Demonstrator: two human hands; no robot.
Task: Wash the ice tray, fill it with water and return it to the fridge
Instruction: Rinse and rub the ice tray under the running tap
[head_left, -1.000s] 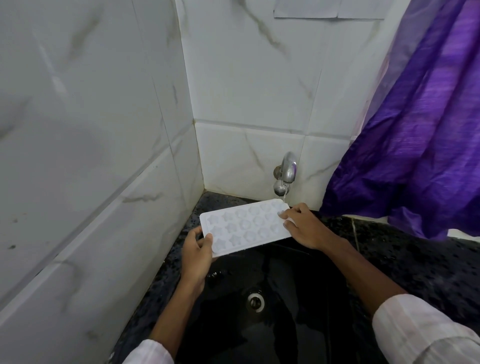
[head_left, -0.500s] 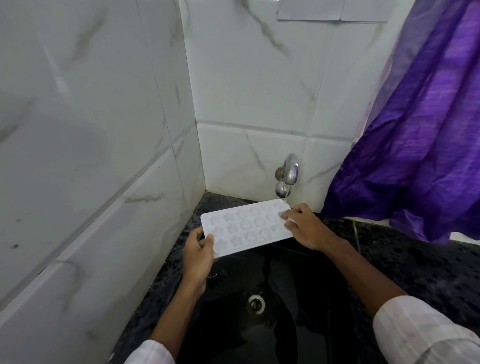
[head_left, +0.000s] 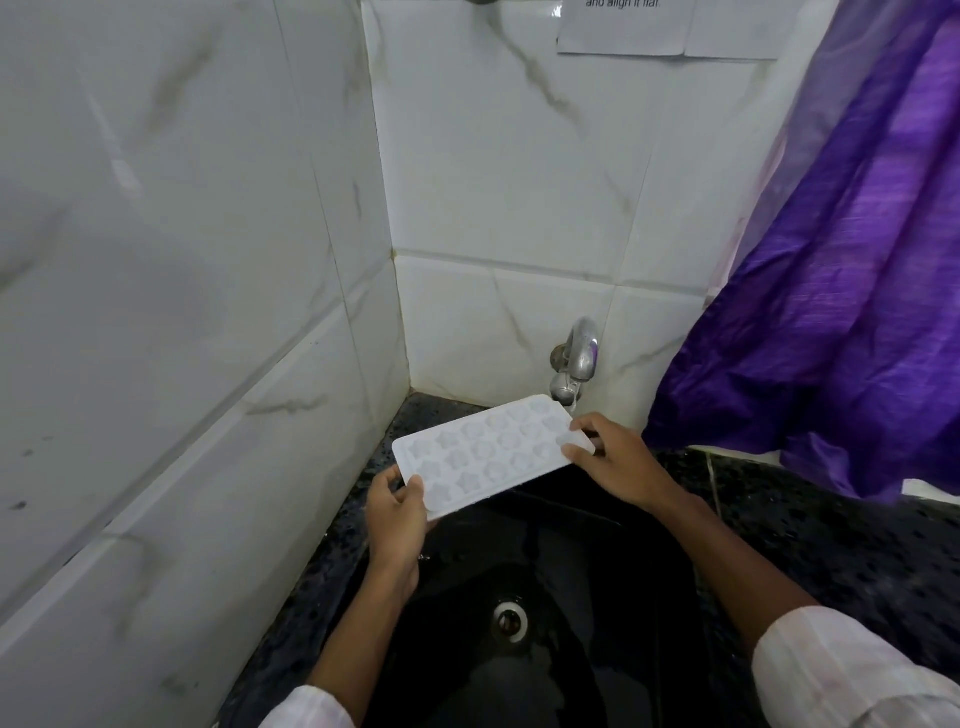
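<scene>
A white ice tray (head_left: 483, 452) with star-shaped and round moulds is held level over the back of a black sink (head_left: 571, 597). My left hand (head_left: 397, 512) grips its near left corner, thumb on top. My right hand (head_left: 613, 460) pinches the tray's right end, just below the steel tap (head_left: 576, 364). The tray's far right corner sits under the tap's spout. Whether water runs from the tap cannot be made out.
White marble-look tiled walls close in on the left and behind. A purple curtain (head_left: 831, 291) hangs at the right over the speckled black counter (head_left: 831, 535). The sink drain (head_left: 510, 619) lies below the hands. A paper notice (head_left: 665, 31) is stuck on the wall above.
The tray and both hands have stayed almost in place under the tap; the view has tilted slightly, and the grips are the same.
</scene>
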